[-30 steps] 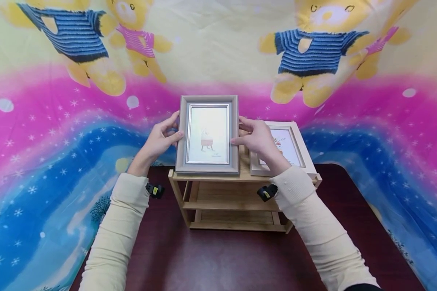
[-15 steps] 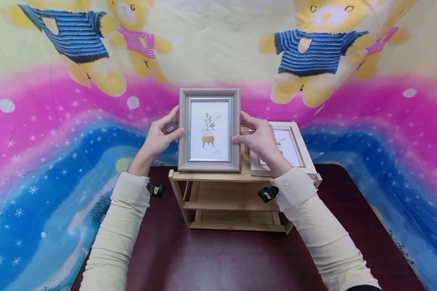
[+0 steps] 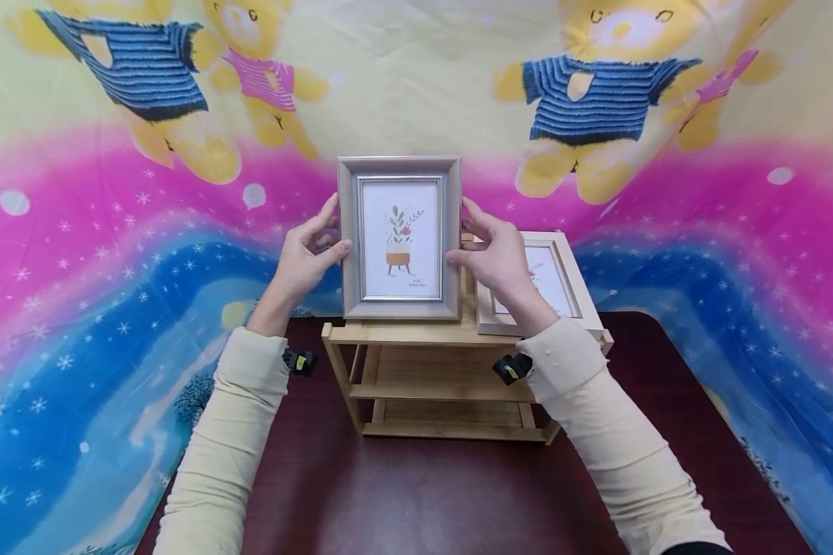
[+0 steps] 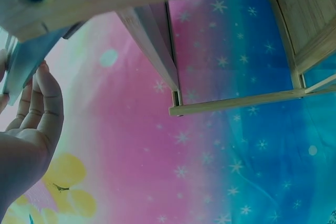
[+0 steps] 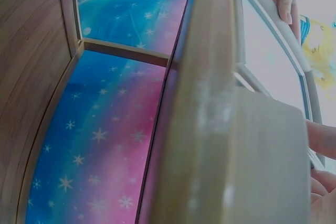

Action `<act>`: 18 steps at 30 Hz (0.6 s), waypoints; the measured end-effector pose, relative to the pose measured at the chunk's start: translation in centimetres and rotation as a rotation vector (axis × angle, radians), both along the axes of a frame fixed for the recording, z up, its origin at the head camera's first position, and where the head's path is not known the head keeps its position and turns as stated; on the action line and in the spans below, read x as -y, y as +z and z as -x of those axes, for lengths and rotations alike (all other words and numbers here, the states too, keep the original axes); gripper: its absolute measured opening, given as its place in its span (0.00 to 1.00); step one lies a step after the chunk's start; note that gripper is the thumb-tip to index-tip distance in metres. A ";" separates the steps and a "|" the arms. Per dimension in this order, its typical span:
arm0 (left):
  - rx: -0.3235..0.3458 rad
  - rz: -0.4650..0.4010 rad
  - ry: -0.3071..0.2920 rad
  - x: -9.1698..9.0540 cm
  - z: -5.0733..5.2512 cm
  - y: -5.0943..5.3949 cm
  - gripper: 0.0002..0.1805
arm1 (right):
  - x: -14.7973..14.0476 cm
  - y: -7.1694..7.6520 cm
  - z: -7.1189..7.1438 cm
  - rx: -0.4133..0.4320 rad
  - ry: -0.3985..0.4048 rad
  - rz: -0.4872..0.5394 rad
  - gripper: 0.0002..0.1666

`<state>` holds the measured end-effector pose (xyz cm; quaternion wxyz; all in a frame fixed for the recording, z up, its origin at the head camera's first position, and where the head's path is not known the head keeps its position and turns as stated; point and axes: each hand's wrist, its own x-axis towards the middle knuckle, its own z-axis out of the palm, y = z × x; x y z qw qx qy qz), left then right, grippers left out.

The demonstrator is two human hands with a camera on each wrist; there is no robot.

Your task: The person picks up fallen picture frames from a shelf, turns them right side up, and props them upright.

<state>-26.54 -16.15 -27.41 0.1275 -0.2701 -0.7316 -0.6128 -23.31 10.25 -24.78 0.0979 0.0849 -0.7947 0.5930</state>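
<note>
A grey picture frame (image 3: 399, 308) with a potted-plant print stands nearly upright above the left part of a wooden rack's top shelf (image 3: 416, 334). My left hand (image 3: 303, 258) grips its left edge, thumb in front and fingers behind. On the opposite edge, my right hand (image 3: 494, 250) pinches it the same way. A cream picture frame (image 3: 568, 277) with a similar print lies tilted back on the shelf's right side, partly covered by my right hand and wrist. In the left wrist view, the fingers (image 4: 47, 98) reach behind the grey frame. Whether its lower edge touches the shelf is hard to tell.
The rack has lower shelves (image 3: 451, 391) and stands on a dark red table (image 3: 416, 493). Behind and around it hangs a cloth backdrop (image 3: 416, 92) with printed bears and snowflakes. A small black device (image 3: 300, 362) sits at each wrist.
The grey picture frame has risen and tipped from leaning back to nearly upright. Glare has left its glass, so the plant print shows. Both hands keep their grip; the cream frame stays put.
</note>
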 end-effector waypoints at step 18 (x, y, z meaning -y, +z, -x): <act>-0.080 -0.037 0.072 -0.5 -0.7 0.0 0.34 | -0.7 4.4 0.4 -0.025 0.047 -0.048 0.36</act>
